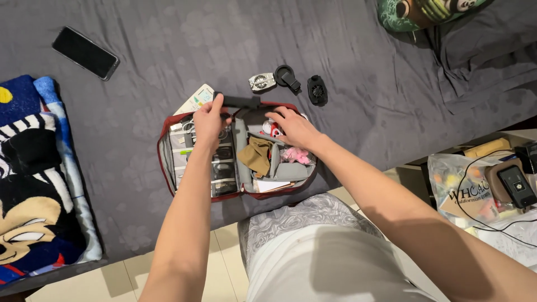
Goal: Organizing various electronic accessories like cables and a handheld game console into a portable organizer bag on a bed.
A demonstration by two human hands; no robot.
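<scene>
An open organiser case (168, 162) with a dark red rim lies on a bed covered by a grey sheet (347, 50), its two halves spread flat just in front of the person's legs. The left hand (210, 120) rests over the left half, its fingers pinched around one end of a black bar-shaped gadget (241, 101) that lies across the far edge of the case. The right hand (295, 127) is spread, palm down, over the far part of the right half, its fingertips touching or just above a small red and white item (272, 130); which of the two cannot be told. In that same half sit a folded brown cloth (256, 155), a pink soft thing (296, 155) and a white card (269, 185). The left half holds mesh pockets (224, 168) with dark small items inside.

Just beyond the case on the sheet lie a small silver fan-like device (262, 82), a black round clip mount (287, 78) and a black oval gadget (317, 90), near one another. A black smartphone (85, 53) lies well apart to the far left. A cartoon-print blanket (33, 184) covers the left edge of the bed, and a green patterned pillow (425, 12) sits at the far right
</scene>
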